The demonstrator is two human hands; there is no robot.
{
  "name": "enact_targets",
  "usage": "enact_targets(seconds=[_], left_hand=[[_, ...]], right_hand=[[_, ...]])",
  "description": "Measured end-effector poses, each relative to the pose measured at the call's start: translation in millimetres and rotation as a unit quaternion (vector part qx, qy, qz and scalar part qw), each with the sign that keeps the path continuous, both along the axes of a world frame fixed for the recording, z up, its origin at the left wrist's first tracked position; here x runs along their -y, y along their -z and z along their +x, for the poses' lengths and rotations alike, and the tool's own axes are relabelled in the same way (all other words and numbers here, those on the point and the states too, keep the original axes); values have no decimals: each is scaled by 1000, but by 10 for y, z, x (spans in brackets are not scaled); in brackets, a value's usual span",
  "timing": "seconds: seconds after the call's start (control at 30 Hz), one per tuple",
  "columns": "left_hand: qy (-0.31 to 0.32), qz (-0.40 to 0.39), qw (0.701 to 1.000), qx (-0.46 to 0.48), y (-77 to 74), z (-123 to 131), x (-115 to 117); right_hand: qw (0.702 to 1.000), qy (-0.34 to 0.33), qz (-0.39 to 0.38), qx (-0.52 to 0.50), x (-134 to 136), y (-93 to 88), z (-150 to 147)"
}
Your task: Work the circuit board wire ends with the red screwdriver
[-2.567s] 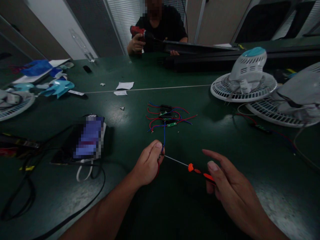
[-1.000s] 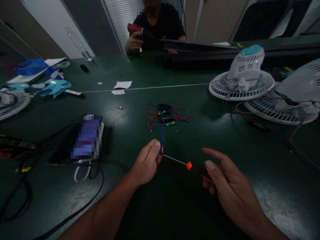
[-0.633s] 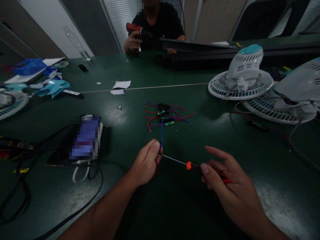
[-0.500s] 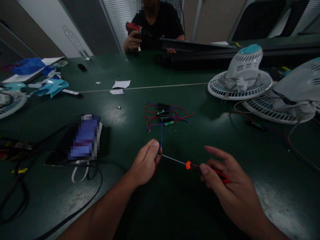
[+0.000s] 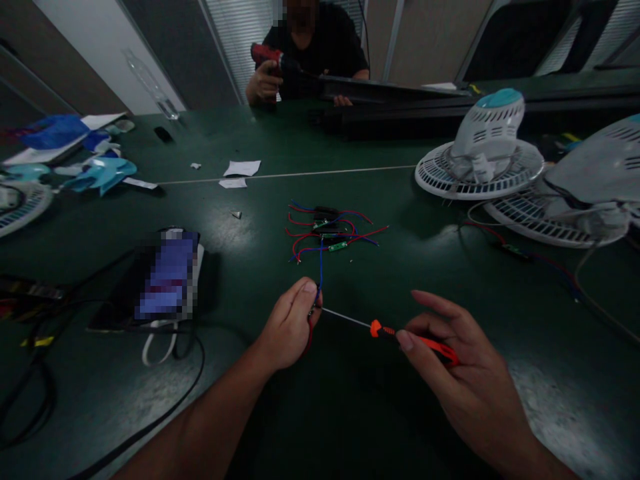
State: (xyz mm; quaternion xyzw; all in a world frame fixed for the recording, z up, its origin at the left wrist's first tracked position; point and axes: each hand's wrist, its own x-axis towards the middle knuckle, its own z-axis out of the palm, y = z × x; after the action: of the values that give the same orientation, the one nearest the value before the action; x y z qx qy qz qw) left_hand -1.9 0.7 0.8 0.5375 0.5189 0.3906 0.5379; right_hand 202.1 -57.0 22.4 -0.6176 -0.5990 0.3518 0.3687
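Green tabletop [image 5: 240,267] below both hands: left hand [image 5: 287,327] closed, pinching a blue wire [image 5: 321,267]; right hand [image 5: 450,363] curled around an orange-handled screwdriver [image 5: 387,330], tip aimed at the pinched wire.

A screwdriver [image 5: 415,340] spans the gap between the left hand [image 5: 289,327] and the right hand [image 5: 463,380]. Red and blue wires [image 5: 333,233] block the straight way ahead. Hands can pass over the green workbench [image 5: 400,273] on either side, between a pixelated black device [image 5: 167,277] and a white desk fan [image 5: 480,177].
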Motion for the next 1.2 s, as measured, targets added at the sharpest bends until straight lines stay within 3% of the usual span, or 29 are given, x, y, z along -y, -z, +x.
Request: enact_targets(seconds=[0.3,0.53,1.2], left_hand=[[19,-2,1000,2,12,-13,19],[9,-2,1000,19,47,-10,14],[-4,-5,1000,21,45,-6,1]], right_hand=[[993,20,-66,-92,-6,-12,-17],[986,33,-150,-68,-17,-53,-19],[996,3,-74,-54,6,10,-13]])
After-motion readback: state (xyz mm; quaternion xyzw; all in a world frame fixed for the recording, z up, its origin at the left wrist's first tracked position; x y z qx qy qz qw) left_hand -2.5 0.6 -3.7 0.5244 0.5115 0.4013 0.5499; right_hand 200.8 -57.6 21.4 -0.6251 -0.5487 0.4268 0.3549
